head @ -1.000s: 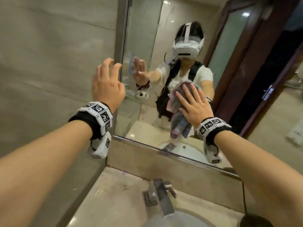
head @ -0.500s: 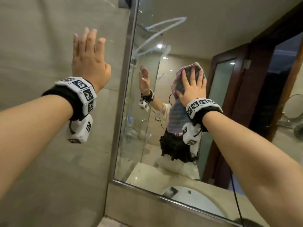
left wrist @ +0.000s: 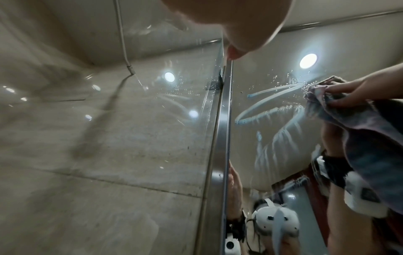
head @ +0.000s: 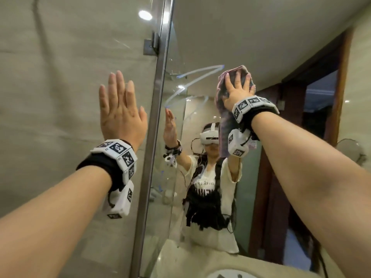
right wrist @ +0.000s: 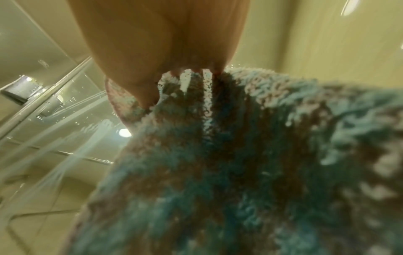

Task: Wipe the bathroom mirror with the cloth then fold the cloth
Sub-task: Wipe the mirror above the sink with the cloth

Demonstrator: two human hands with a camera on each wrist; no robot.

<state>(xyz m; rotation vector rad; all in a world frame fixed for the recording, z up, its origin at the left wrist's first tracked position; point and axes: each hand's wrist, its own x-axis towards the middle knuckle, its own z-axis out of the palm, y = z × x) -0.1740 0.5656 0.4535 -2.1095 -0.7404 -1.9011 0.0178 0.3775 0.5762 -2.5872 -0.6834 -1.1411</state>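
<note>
The mirror (head: 251, 41) carries blue looping streaks (head: 200, 74) near its top left. My right hand (head: 239, 87) is raised high, its spread fingers pressing a pink and blue terry cloth (head: 225, 119) flat against the glass just right of the streaks; the cloth's tail hangs past my wrist. The left wrist view shows the streaks (left wrist: 272, 103) with runs below them, and the cloth (left wrist: 359, 131) under my right fingers (left wrist: 346, 89). Cloth (right wrist: 218, 155) fills the right wrist view below my palm (right wrist: 163, 43). My left hand (head: 120, 105) lies flat on the beige wall, fingers straight.
A steel frame strip (head: 156, 121) divides the tiled wall (head: 60, 97) from the mirror, with a small bracket (head: 150, 46) up high. The basin counter edge (head: 200, 263) shows at the bottom. A dark wooden door frame (head: 337, 81) is reflected at right.
My right hand has slid the cloth up the mirror, from chest height to beside the top streaks. My left hand has moved up the wall beside the frame, and my gaze has tilted upward.
</note>
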